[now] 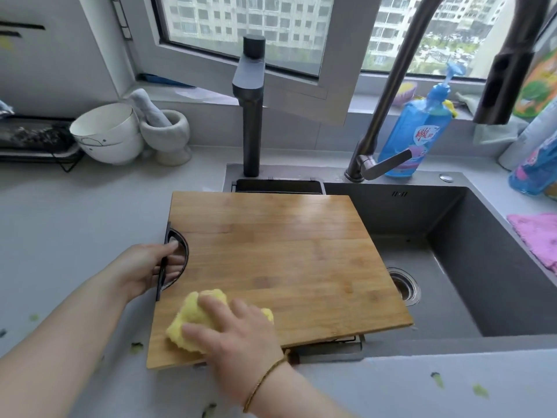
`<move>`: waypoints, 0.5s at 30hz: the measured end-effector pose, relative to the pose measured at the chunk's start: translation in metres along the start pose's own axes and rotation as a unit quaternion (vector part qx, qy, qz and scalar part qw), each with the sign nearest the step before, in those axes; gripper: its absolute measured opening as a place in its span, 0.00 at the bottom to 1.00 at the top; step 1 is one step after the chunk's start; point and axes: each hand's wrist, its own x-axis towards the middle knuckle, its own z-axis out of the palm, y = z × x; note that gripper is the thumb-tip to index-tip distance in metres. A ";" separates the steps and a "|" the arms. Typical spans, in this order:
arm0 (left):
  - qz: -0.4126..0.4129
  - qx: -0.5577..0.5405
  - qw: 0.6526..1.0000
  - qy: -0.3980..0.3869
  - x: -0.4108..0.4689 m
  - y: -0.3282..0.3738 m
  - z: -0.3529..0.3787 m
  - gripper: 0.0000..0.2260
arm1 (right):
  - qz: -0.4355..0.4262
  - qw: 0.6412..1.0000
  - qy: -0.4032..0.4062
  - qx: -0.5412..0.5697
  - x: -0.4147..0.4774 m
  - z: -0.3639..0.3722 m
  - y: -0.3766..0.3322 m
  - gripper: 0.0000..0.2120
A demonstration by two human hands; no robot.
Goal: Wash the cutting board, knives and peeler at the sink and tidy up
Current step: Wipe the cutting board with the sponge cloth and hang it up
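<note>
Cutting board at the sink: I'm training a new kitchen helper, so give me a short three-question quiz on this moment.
1. True or false: the cutting board lies flat at the bottom of the sink.
2. Which hand presses the yellow sponge on the board? A) left B) right C) neither
3. Fill in: the left hand grips the board by its dark ____.

Key:
1. False. It spans the sink's left part, above the basin.
2. B. The right hand covers the sponge near the board's front left corner.
3. Handle. The fingers curl into the cut-out handle on the left edge.
</note>
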 end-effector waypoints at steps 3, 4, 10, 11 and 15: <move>-0.004 0.019 1.000 0.000 0.000 0.000 -0.001 0.10 | 0.052 0.997 0.044 -0.025 -0.017 -0.009 0.048 0.18; -0.006 0.021 1.000 0.003 0.000 -0.001 0.000 0.11 | 0.094 0.992 0.060 -0.053 -0.027 -0.015 0.073 0.17; -0.033 -0.018 0.999 0.003 0.005 0.000 0.000 0.10 | 0.408 0.908 0.090 0.022 -0.062 -0.065 0.165 0.14; -0.045 -0.038 0.998 0.000 0.006 0.001 0.001 0.09 | 0.441 0.888 0.107 0.074 -0.058 -0.072 0.173 0.15; -0.060 -0.096 0.993 0.022 0.012 0.005 0.011 0.08 | 0.543 0.767 0.216 0.266 -0.022 -0.094 0.202 0.16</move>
